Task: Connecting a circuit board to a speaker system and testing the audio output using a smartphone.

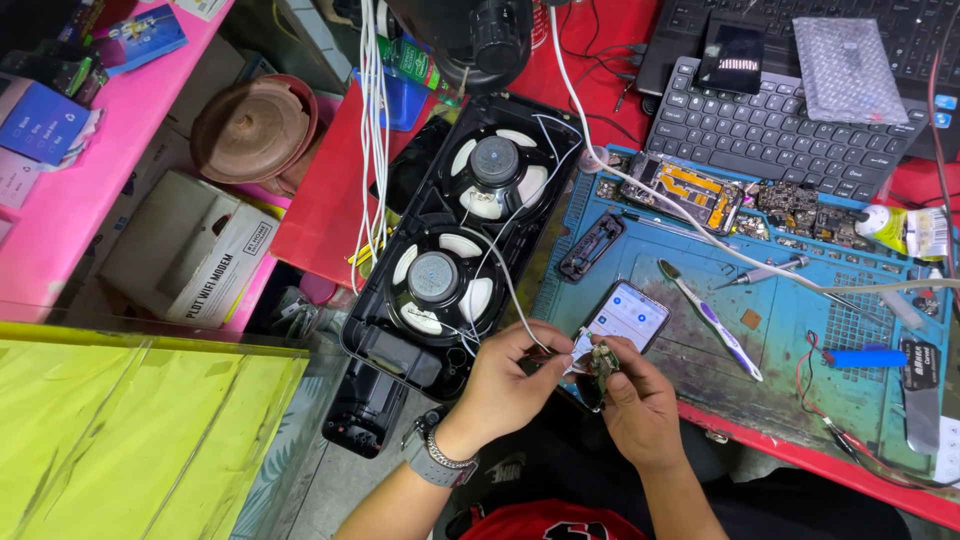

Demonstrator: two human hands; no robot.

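**Inspector:** Report the hands.

**Assistant:** The left hand (pixel 505 380) and the right hand (pixel 632 400) meet at the near edge of the blue silicone work mat (pixel 800 330) on the red table (pixel 330 200). The right hand's fingers (pixel 612 352) are pinched together on a small green circuit board (pixel 602 360). The left hand's fingers are closed on thin white wires (pixel 500 275) just beside that board.

**Inspector:** Where do the wires lead?

**Assistant:** Up into the open black plastic speaker housing (pixel 465 230) with two round cones, lying left of the mat. A smartphone with a lit screen (pixel 628 315) lies just behind the board, partly hidden by the hands.

**Inspector:** Anything else close by?

**Assistant:** A white-and-purple toothbrush (pixel 710 320) lies near on the mat; a black keyboard (pixel 775 130) sits well apart at the far side.

**Inspector:** Handling advice?

**Assistant:** In my judgement, grip the board by its edges, keep slack in the wires so the joints take no pull, and keep both hands low over the mat so that anything dropped lands on it. Whether the wires are attached to the board I cannot tell; the fingers cover that spot.
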